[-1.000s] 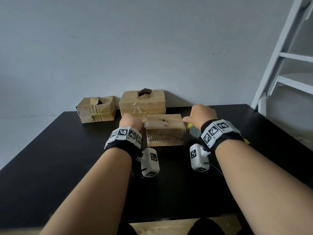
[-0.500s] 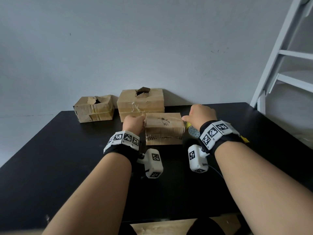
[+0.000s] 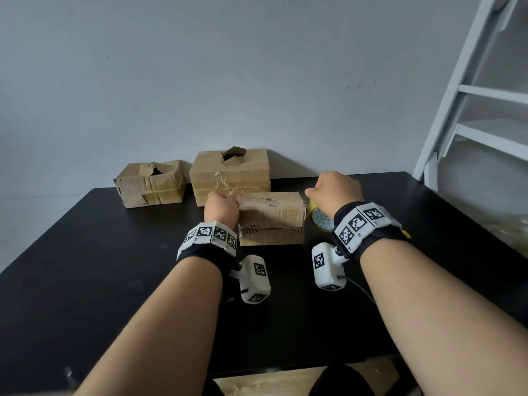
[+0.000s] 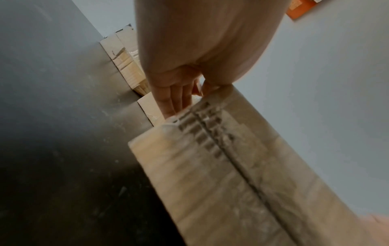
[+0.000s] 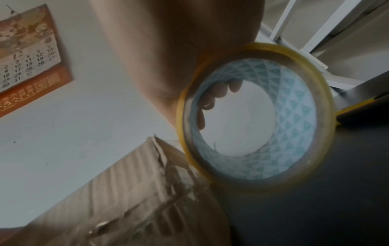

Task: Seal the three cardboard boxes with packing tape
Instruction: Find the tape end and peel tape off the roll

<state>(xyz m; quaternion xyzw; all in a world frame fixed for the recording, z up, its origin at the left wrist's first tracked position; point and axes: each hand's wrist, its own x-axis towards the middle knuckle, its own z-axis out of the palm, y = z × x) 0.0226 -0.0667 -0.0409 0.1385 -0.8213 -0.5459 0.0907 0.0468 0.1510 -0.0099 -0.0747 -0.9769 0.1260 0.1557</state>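
Three cardboard boxes stand on the black table point(image 3: 85, 267). The near box point(image 3: 271, 218) lies between my hands. My left hand point(image 3: 221, 208) is at its left end: straight fingers point(image 4: 170, 98) lie flat against the end face of the near box point(image 4: 242, 174), and the thumb sits on its top edge. My right hand point(image 3: 334, 192) holds the yellowish tape roll point(image 3: 321, 222) at the box's right end. Its fingers point(image 5: 219, 93) hook through the core of the tape roll point(image 5: 294, 133). Two torn-topped boxes point(image 3: 231, 172) point(image 3: 150, 184) stand at the back.
A white ladder-like frame point(image 3: 457, 95) rises beyond the table's right rear corner. A yellow-edged object point(image 3: 405, 232) lies on the table behind my right wrist. A calendar point(image 5: 27, 63) hangs on the grey wall. The table's front edge is close to my body.
My left hand has closed in from beside the near box onto its left end. My right hand with the tape roll has hardly moved.
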